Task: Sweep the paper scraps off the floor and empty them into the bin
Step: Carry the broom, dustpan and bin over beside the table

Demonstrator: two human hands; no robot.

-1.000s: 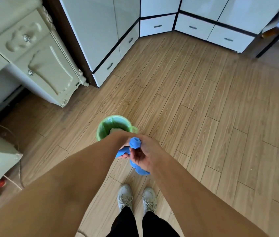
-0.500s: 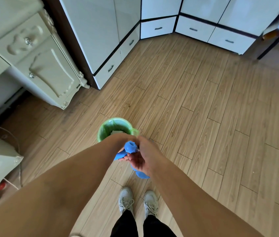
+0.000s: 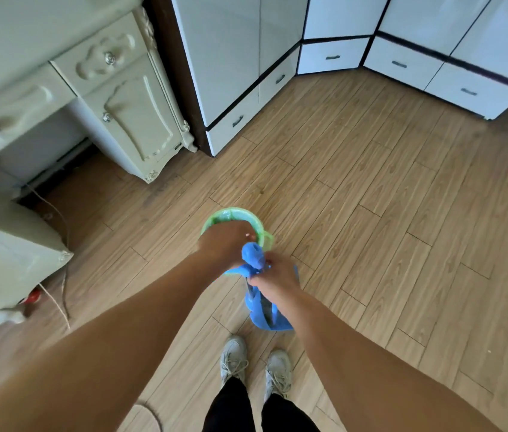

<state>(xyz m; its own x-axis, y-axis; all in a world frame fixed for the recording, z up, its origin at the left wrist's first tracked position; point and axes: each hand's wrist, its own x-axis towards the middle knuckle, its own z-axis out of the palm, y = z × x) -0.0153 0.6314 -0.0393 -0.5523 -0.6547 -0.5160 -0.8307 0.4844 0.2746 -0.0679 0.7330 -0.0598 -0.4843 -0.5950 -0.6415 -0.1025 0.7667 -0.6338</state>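
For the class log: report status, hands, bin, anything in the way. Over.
Left hand and right hand both gripping blue handles. Blue dustpan hanging beside green bin. No scraps visible on floor. Nothing in the way.

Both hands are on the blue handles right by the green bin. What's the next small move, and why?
Probably raise the dustpan over the bin and tip it in. The pan hangs low beside the bin, near the shoes, so nothing can fall in from there. The right hand grips its handle; the left hand is already above the rim, by the other handle.
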